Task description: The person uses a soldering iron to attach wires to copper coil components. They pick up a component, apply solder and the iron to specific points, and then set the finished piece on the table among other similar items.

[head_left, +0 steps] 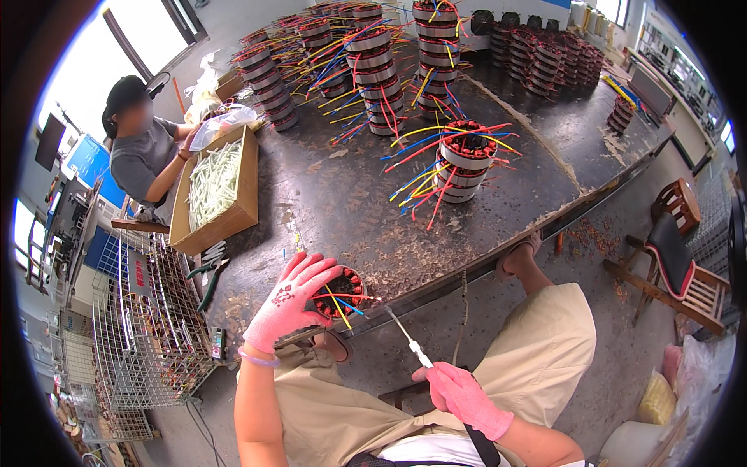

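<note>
- Right hand (467, 398), in a pink glove, is closed around the white handle of a thin pen-like tool (416, 350), above the lap.
- The tool's metal rod slants up and left; its tip is by the end of a red wire (359, 296), and whether they touch I cannot tell.
- Left hand (289, 303), also in a pink glove with a purple bracelet (258, 358) at the wrist, has its fingers stretched and its thumb apart, gripping the left side of a coil ring (342, 292).
- That ring is at the table's near edge, with yellow, blue and red wires sticking out.
- Pliers (207, 282) with dark handles lie left of the left hand on the dark, worn table (334, 206).
- A cardboard box (247, 187) full of pale thin tubes stands beyond the pliers.
- A short stack of coil rings (464, 167) stands farther right, wires fanning out.
- Beyond the box, at left, a person (144, 152) in a dark cap and grey shirt has hands near a clear bag (223, 124).
- Taller stacks (375, 82) rise behind.
- Dark red stacks (545, 68) fill the far side.
</note>
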`<control>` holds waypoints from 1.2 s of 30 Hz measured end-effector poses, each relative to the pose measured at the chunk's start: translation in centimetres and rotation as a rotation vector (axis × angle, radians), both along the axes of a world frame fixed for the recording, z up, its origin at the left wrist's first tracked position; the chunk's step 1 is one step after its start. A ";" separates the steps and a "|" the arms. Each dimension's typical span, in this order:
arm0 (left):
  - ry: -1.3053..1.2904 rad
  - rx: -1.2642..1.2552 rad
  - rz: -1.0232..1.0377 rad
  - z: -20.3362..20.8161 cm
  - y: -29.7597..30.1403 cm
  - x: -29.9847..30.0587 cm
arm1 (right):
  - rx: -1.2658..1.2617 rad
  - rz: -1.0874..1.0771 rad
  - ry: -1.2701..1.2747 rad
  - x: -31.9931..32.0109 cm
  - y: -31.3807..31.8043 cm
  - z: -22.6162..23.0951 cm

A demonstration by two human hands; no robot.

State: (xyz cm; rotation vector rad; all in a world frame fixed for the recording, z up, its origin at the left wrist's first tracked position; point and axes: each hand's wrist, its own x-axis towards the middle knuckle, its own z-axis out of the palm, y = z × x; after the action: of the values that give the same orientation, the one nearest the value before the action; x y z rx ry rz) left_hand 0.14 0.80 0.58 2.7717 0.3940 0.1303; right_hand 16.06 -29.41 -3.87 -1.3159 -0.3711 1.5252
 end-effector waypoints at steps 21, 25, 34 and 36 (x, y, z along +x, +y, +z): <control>0.003 0.000 -0.011 -0.1 0.1 0.0 | 0.016 -0.003 0.007 0.1 0.0 -0.1; 0.001 0.009 -0.008 -0.1 0.1 0.0 | 0.025 0.014 -0.033 0.1 0.0 -0.1; -0.001 0.001 -0.010 -0.1 0.1 0.0 | 0.035 -0.003 -0.012 0.1 0.1 -0.1; -0.006 0.008 -0.011 -0.1 0.0 0.0 | 0.025 0.009 -0.031 0.1 0.1 0.1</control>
State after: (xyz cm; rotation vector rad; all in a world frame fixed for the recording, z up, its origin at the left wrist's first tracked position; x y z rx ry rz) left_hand 0.17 0.84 0.50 2.7801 0.3770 0.1370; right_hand 16.18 -29.30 -3.74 -1.3210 -0.4152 1.5047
